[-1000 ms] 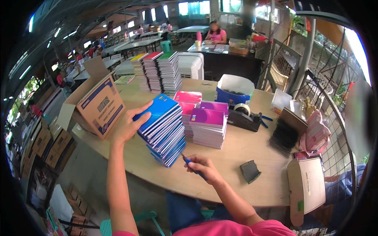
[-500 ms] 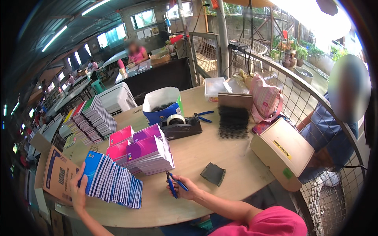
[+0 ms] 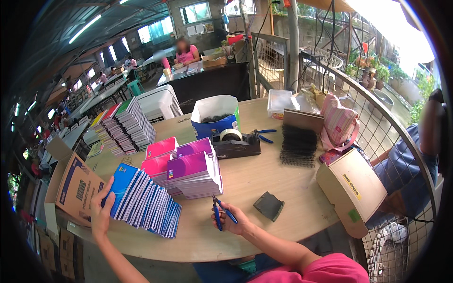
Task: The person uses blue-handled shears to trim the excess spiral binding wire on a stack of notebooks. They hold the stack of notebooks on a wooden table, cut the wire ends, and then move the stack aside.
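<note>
My left hand (image 3: pixel 102 207) grips the left end of a leaning row of blue spiral-bound notebooks (image 3: pixel 146 203), thumb on the top cover. The row fans out to the right across the table. In my right hand (image 3: pixel 236 220) is a pair of small blue-handled pliers (image 3: pixel 218 216), jaws pointing up and away from me, handles spread. The pliers are right of the blue notebooks and apart from them. Just beyond stand stacks of purple notebooks (image 3: pixel 191 165) and pink notebooks (image 3: pixel 160 148).
A black tape dispenser (image 3: pixel 240 150), blue-and-white box (image 3: pixel 210 127) and second pair of pliers (image 3: pixel 268 137) lie farther back. Black wire coils (image 3: pixel 298 144), a dark curved piece (image 3: pixel 269 206) and cardboard box (image 3: pixel 351 186) are rightward. Left are a carton (image 3: pixel 78 191) and more notebooks (image 3: pixel 125 125).
The whole view has shifted, so the table and things appear farther right and slightly higher or lower. Both hands keep their holds on the blue notebooks and the pliers.
</note>
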Tool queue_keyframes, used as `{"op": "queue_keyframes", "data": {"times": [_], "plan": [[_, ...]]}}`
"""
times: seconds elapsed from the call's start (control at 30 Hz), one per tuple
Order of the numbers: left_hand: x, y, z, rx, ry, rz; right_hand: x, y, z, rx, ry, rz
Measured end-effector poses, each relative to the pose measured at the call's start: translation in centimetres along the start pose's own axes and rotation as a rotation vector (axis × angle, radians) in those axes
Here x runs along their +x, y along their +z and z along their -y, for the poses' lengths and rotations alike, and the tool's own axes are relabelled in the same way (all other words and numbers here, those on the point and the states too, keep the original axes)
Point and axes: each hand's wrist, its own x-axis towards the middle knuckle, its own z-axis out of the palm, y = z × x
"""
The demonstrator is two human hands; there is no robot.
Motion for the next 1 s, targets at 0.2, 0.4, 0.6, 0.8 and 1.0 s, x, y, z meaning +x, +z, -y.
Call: {"op": "queue_keyframes", "data": {"times": [0.2,0.4,0.6,0.8,1.0], "plan": [[0.1,0.0,0.3,0.005,-0.007,-0.01,-0.2,0.1,0.3,-0.014,0.001,-0.021],[-0.1,-0.1,0.6,0.021,0.008,-0.021,0.0,0.2,0.1,-0.007,0.005,-0.007],[-0.1,0.3,0.5,0.023,-0.02,-0.069,0.1,-0.3,0.1,-0.016,-0.001,0.044],[0.0,0.3,2.7,0.036,-0.008,-0.115,0.0,0.1,0.1,-0.027,-0.003,0.024],[0.0,-0.1,2.4,0.077,-0.015,-0.113,-0.2,0.3,0.0,-0.023,-0.003,-0.034]]}}
